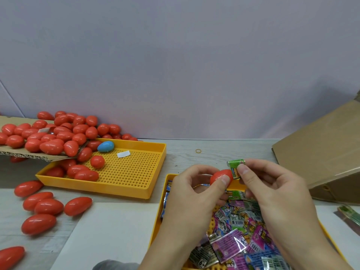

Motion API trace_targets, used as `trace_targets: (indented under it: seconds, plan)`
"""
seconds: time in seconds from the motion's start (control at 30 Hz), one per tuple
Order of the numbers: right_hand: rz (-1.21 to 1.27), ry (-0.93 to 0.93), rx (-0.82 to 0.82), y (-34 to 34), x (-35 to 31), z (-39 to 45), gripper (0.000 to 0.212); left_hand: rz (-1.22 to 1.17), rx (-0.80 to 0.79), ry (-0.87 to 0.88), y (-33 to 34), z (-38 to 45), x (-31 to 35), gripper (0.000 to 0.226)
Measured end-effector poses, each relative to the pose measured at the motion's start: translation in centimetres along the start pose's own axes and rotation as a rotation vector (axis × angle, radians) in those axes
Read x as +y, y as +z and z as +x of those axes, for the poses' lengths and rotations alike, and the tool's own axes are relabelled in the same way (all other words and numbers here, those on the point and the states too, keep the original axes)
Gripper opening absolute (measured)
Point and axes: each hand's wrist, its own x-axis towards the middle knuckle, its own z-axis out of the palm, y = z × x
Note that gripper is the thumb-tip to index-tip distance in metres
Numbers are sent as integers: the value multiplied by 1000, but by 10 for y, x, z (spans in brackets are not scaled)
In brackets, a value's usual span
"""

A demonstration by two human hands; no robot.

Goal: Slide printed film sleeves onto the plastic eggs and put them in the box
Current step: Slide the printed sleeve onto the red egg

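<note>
Head view, reading left to right: loose red eggs (48, 206) lie on the surface, more spill from a cardboard flap (29, 155) into the yellow perforated tray (136, 172). My left hand (194, 193) holds one red egg (221, 176), fingers clamped round its blunt end. My right hand (272, 184) pinches a green film sleeve (236, 168) by its edge, its mouth just touching the egg's tip. The egg looks hard, light and glossy, likely slippery, so I'd grip its wide end. The sleeve looks thin and crushable, so I'd take it by the side seams. Under my hands, the sleeve tray (167, 201) is half hidden. The cardboard box (321, 152) is cut off at right, its inside unseen.
</note>
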Motion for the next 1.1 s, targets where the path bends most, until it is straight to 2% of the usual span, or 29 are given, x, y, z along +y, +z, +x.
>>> trace_targets:
  seconds: [0.17, 0.4, 0.5, 0.7, 0.83, 1.1]
  plan:
    - [-17, -6, -40, 1, -2, -1, 28, -29, -31, -15, 0, 1, -1, 16]
    - [-46, -14, -76, 1, -2, -1, 32, -92, 4, -39, -2, 2, -5, 19]
    - [-55, -23, -110, 1, -3, -2, 25, -116, 29, -49, -2, 3, -4, 24]
    - [-59, -33, -166, 2, -7, -5, 18, -83, 71, -11, -4, 2, -1, 19]
    - [-20, 0, -132, 1, -10, -6, 22, -69, 71, 11, -4, 1, 0, 24]
    - [-102, -9, -93, 6, -14, -6, 14, 53, -14, 70, -4, -1, 1, 35]
